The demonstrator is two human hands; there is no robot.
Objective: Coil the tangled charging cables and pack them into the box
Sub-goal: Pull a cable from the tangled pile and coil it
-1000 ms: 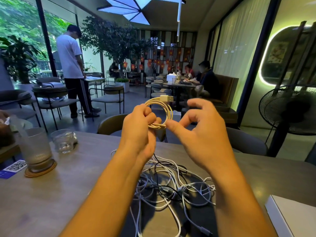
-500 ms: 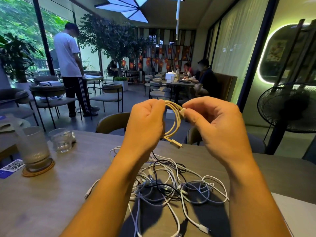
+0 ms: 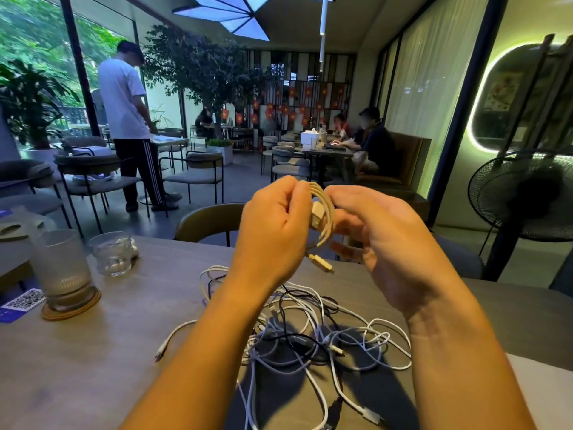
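I hold a cream coiled cable (image 3: 325,218) upright above the table, seen almost edge-on. My left hand (image 3: 273,231) is closed around the coil's left side. My right hand (image 3: 384,240) touches its right side with fingers curled behind the loops. One plug lies against the coil and another plug (image 3: 322,262) hangs below it. Under my forearms a tangled pile of white and black cables (image 3: 313,339) lies on the grey table (image 3: 93,361). A white box (image 3: 545,395) shows only as a corner at the lower right edge.
A tall frosted glass (image 3: 62,268) stands on a cork coaster at the left, with a small glass (image 3: 113,252) beside it and a QR card (image 3: 21,302) near the edge. A chair back (image 3: 207,220) faces me across the table. A standing fan (image 3: 524,197) is at the right.
The coil has turned from facing me to edge-on. My right hand moved from pinching the loop's front to cupping its right side. The head view dropped slightly, hiding more of the box.
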